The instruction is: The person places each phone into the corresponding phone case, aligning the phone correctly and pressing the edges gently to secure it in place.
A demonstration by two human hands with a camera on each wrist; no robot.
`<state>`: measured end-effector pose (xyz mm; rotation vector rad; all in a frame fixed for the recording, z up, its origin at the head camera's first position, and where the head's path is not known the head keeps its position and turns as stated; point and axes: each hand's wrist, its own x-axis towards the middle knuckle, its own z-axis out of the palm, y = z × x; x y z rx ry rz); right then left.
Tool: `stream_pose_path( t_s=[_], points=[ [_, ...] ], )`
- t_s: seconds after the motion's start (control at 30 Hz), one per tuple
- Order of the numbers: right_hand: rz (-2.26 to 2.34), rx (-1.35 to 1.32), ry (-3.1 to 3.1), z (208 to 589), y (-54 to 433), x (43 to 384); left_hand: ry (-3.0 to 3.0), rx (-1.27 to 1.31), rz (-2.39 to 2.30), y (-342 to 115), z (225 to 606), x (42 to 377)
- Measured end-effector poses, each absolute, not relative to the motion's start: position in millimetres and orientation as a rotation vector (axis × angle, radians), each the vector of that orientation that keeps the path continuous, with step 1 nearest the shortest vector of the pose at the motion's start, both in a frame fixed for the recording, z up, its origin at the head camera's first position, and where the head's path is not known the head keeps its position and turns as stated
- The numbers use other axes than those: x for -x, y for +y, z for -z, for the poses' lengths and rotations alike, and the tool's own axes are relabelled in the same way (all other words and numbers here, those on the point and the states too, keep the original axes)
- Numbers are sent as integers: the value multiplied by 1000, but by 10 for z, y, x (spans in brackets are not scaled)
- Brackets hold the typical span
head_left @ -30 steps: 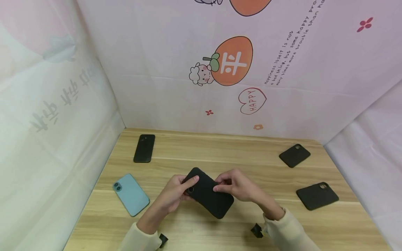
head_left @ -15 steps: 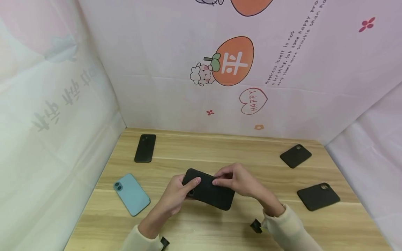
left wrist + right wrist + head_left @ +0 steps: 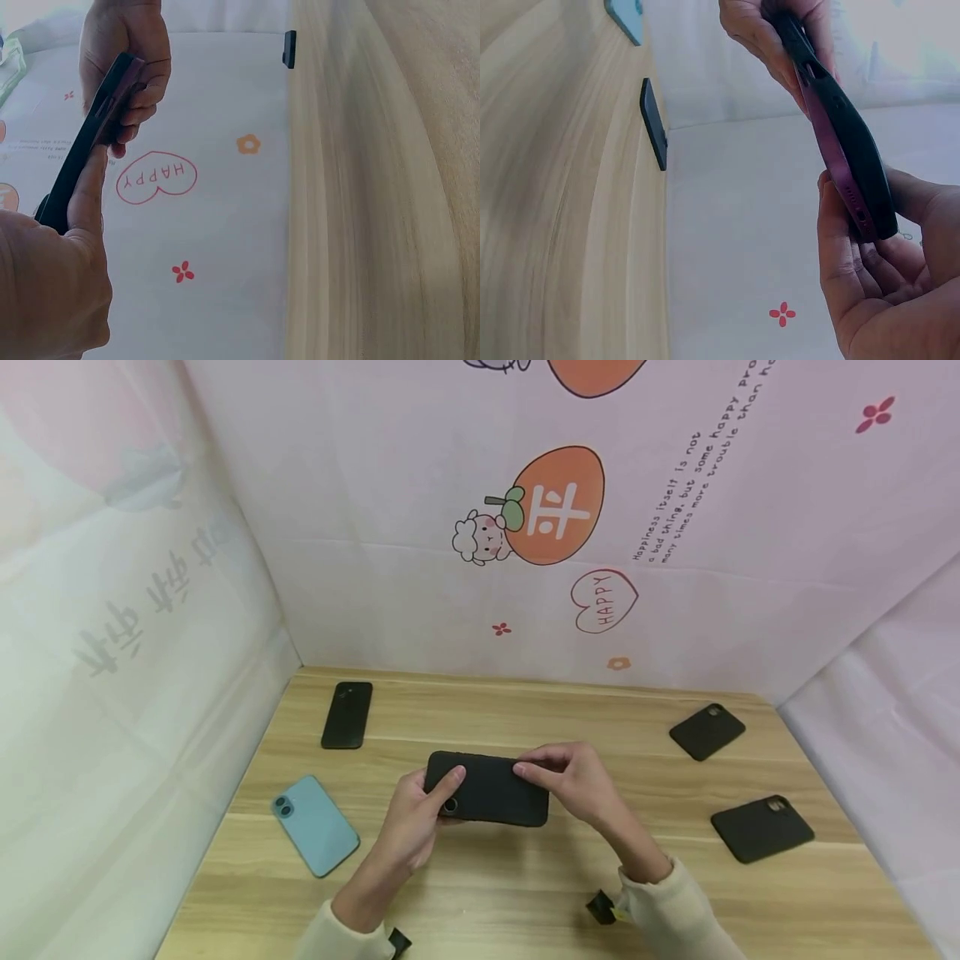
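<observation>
In the head view a black phone case (image 3: 495, 793) is held level above the table. The right wrist view shows a phone with a purple edge (image 3: 834, 154) against the case, its lower end partly outside the rim. My left hand (image 3: 408, 818) grips the camera-hole end, thumb flat on the case's back and fingers underneath. My right hand (image 3: 581, 782) pinches the other end near its far corner, thumb on the back. Most of the phone is hidden by the case in the head view.
A light blue phone (image 3: 318, 828) and a black phone (image 3: 347, 716) lie at the left of the wooden table (image 3: 480, 902). Two black phone cases (image 3: 707, 732) lie at the right. Printed cloth (image 3: 390, 602) hangs behind and along both sides.
The held case and phone have turned from a diagonal slant to nearly level and risen slightly. My right hand's grip has shifted along the upper edge towards the far corner.
</observation>
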<state>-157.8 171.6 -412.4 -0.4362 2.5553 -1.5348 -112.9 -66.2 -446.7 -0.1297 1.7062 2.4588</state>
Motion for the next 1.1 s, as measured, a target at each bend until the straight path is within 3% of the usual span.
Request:
stream_pose_path(
  t_s=[0.37,1.1],
  points=[
    [1763,208,2403,4194,1762,1564,1697,206,-2509,-659,4449,1147],
    [1865,127,2303,4218,1745,1546,1682,194,-2522,-650,4439,1128]
  ],
)
